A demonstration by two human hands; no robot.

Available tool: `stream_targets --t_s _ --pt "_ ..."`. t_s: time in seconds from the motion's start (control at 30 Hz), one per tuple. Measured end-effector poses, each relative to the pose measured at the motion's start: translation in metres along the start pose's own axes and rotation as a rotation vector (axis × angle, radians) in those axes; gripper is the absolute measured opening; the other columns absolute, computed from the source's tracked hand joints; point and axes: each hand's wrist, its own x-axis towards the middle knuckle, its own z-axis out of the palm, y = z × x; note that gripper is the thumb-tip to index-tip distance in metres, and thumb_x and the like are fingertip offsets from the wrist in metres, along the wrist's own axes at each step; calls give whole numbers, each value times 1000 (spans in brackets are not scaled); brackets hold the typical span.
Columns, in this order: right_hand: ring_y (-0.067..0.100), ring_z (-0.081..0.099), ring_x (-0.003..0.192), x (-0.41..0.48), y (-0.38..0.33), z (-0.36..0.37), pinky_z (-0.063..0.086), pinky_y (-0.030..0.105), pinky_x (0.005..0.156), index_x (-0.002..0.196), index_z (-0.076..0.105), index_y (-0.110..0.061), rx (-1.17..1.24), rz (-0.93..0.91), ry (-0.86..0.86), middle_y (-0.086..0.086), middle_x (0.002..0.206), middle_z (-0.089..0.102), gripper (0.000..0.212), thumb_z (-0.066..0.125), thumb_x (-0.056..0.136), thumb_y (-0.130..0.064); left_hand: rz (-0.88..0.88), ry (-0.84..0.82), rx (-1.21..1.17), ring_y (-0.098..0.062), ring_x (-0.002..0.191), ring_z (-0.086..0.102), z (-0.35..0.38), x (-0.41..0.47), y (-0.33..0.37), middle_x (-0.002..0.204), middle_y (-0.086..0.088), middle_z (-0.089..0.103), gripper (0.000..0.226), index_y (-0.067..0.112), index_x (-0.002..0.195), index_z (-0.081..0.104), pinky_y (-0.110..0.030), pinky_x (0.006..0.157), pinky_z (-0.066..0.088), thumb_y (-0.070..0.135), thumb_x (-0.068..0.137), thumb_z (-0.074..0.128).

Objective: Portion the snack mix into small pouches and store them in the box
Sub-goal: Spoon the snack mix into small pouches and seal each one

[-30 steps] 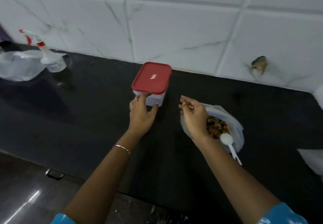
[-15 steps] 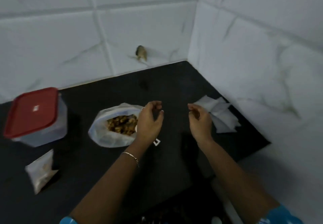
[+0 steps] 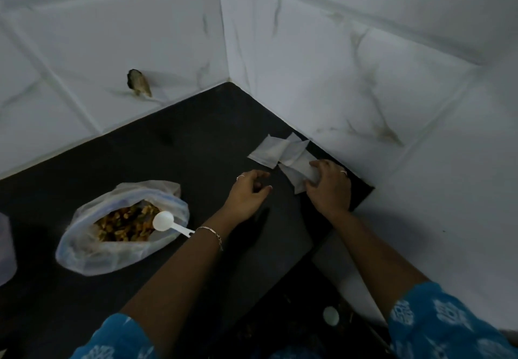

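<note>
Biggest thing in view is the white tiled walls, which meet in a corner up at 12 o'clock. Under them is the black counter, running from that corner down to 7 o'clock. My two arms come in from 5 and 6 o'clock, in blue patterned sleeves.

The snack bag sits at 8 o'clock from my left hand with its mouth wide open and the snack mix showing inside. At the 9 o'clock edge there's a pale sliver of the box, well apart from my hands. It's too cut off to say more.

The empty pouches lie in a loose overlapping pile near the wall, at about 1 o'clock from my left hand.

My right hand is on the 4 o'clock end of that pile, with the fingers curled round the nearest pouch and pinching it against the thumb. My left hand is at 9 o'clock from the right one, just beside the pile and not touching it. Its fingers are loosely curled with nothing in them.

The white scoop rests in the bag mouth, bowl on the mix and handle poking out toward 4 o'clock. There's a thin bracelet on my left wrist.
</note>
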Motion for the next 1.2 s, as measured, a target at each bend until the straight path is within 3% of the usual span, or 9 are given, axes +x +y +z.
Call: stream_targets --t_s 0.27,0.4,0.53,0.7,0.83,0.9,1.03,1.13,1.2 --pt "25 60 99 9 10 -5 48 38 85 101 70 -15 -4 -141 122 5 107 67 18 65 83 -17 -108 4 -157 -9 110 56 11 10 -1 128 0 56 32 20 124 58 -22 90 44 20 92 63" --pt "27 57 93 15 1 -22 43 34 78 98 68 -11 27 -142 252 8 101 66 14 62 87 -17 -138 66 -240 -10 100 63 13 12 4 119 -2 62 29 21 119 59 -31 92 52 18 91 63" --pt "25 56 91 22 -11 -43 38 29 73 99 62 -7 196 -70 306 9 94 65 16 56 93 -21 -132 107 -333 -12 99 63 10 12 15 110 1 64 25 24 116 58 -26 85 53 16 92 61" --pt "11 54 75 25 -28 -61 41 24 67 103 60 -8 547 -19 128 -1 87 60 15 56 96 -21 -75 163 -474 -11 98 61 -1 13 36 111 0 63 19 24 112 60 -20 80 49 17 94 59" --pt "1 56 77 19 -56 -68 45 10 64 103 58 -7 791 -54 28 -6 86 59 14 57 97 -20 -85 89 -703 -16 92 63 -31 1 59 104 -5 67 18 13 110 63 -26 72 51 19 99 51" --pt "-9 57 72 14 -73 -69 44 5 60 104 57 -5 851 -76 -22 -7 86 58 14 56 97 -18 -101 44 -729 -21 93 63 -51 -10 61 104 -11 66 21 11 110 63 -34 80 54 21 100 49" --pt "-2 61 75 7 -109 -55 51 14 63 101 58 -9 914 -128 -163 -2 87 62 10 57 97 -18 -93 62 -727 -19 84 63 -88 -38 49 93 -13 63 16 12 102 65 -29 72 58 21 97 53" --pt "2 61 67 0 -135 -40 51 19 56 95 58 -14 912 -177 -248 1 81 63 5 59 96 -19 -97 150 -744 -7 63 61 -106 -59 35 69 0 63 11 8 93 65 -25 63 54 17 94 59" --pt "3 62 68 -7 -157 -25 52 21 57 94 58 -16 921 -193 -293 1 82 65 5 61 94 -20 -122 241 -753 -10 63 58 -121 -76 22 68 -3 61 10 8 87 65 -25 61 54 16 92 61"
